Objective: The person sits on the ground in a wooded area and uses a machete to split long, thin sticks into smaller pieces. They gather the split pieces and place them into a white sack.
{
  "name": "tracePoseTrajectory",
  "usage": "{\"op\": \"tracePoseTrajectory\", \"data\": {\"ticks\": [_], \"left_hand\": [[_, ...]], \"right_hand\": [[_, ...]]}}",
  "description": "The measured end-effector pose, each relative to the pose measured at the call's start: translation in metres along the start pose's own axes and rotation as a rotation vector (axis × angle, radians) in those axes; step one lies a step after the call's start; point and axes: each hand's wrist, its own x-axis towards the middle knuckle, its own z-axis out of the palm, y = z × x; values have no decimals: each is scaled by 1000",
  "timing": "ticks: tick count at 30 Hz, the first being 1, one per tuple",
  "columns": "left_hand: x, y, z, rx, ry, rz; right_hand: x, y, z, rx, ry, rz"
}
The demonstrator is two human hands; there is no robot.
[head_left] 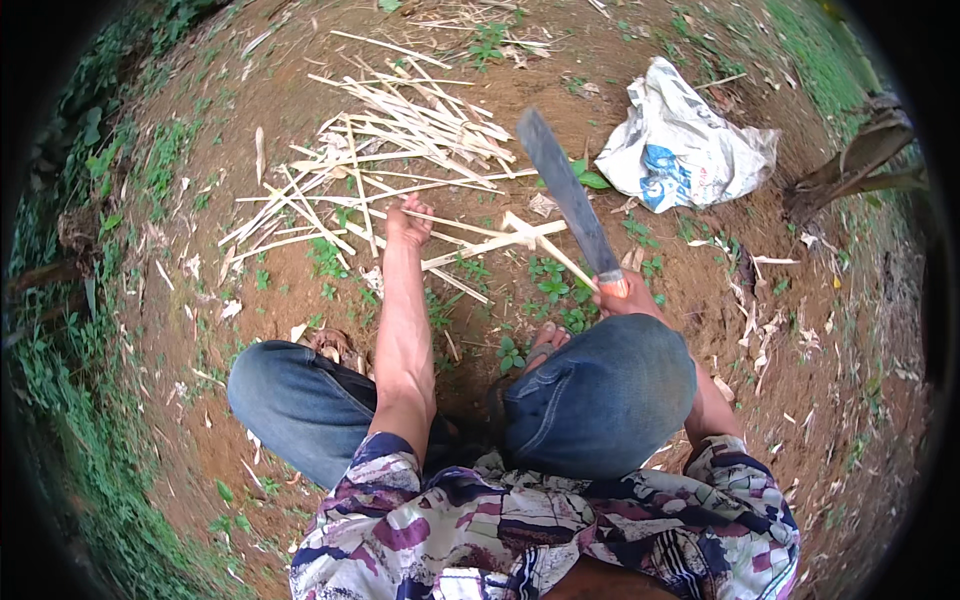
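Observation:
My right hand (pixel 638 294) is closed round the orange handle of a machete (pixel 562 178), its dark blade slanting up and to the left. A pale split stick (pixel 562 252) runs from beside that hand toward the upper left; whether the fingers also grip it is unclear. My left hand (pixel 408 222) is closed at the near edge of the pile, with a thin pale stick (pixel 455 224) reaching rightward from its fingers. Beyond it lies a loose pile of split sticks (pixel 420 125), crossing one another on the ground. Several more sticks lie between my hands.
A crumpled white sack (pixel 690 140) with blue print lies at the far right. A cut plant stump (pixel 860 160) stands farther right. My jeans-covered knees (pixel 610 390) are bent below my hands. Brown soil (pixel 800 330) carries small weeds and dry scraps; greenery borders the left.

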Motion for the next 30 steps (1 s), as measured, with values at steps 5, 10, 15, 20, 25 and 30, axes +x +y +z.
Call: {"op": "tracePoseTrajectory", "data": {"ticks": [5,10,15,20,25,30], "left_hand": [[-20,-56,23,235,-27,-106],[-47,-55,5,-241,291,423],[-57,52,-48,436,727,734],[-4,114,-67,1219,1100,659],[58,129,-125,1246,835,644],[61,91,-85,912,599,648]], "right_hand": [[19,-34,-2,74,130,-189],[55,-73,-18,-256,219,-196],[89,-90,-10,-758,196,-83],[191,-114,20,-743,113,-45],[247,-141,76,-951,149,-132],[210,-116,78,-1180,-76,-218]]}}
